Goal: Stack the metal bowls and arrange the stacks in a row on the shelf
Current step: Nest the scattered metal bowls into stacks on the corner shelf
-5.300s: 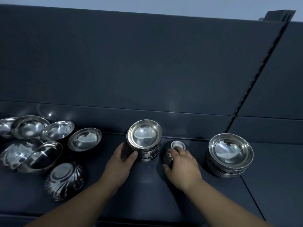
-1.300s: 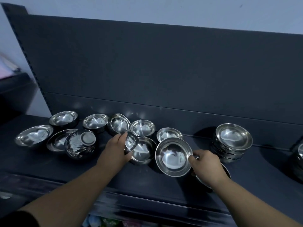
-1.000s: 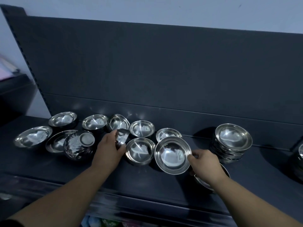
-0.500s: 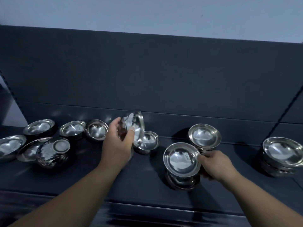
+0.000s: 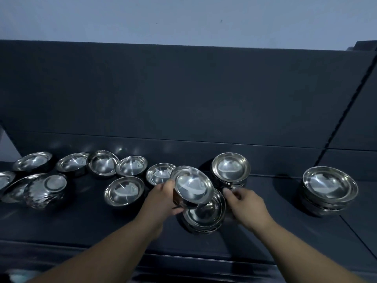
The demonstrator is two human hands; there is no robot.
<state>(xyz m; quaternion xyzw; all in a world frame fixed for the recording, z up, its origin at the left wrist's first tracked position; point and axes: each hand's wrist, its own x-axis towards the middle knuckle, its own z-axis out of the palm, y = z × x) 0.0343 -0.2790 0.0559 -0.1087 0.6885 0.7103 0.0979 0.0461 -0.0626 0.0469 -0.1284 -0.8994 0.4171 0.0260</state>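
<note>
dark shelf (image 5: pixel 265 231), bowl stacks (image 5: pixel 330 188), loose bowls (image 5: pixel 124 190)

I see a long dark grey metal shelf (image 5: pixel 81 225) running across the view, its flat deck dimly lit. Behind it rises a tall back panel (image 5: pixel 183 94) in the same dark grey, with a slotted upright (image 5: pixel 345 113) slanting along its right side. Above the panel is a plain pale wall (image 5: pixel 183 17). Faint glints of light show on the panel's lower strip.

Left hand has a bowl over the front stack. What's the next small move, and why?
Probably level the tilted bowl and lower it into the front stack. The left hand grips it just above that stack, its rim slanted, while the right hand sits beside the stack, seemingly ready to steady it.
</note>
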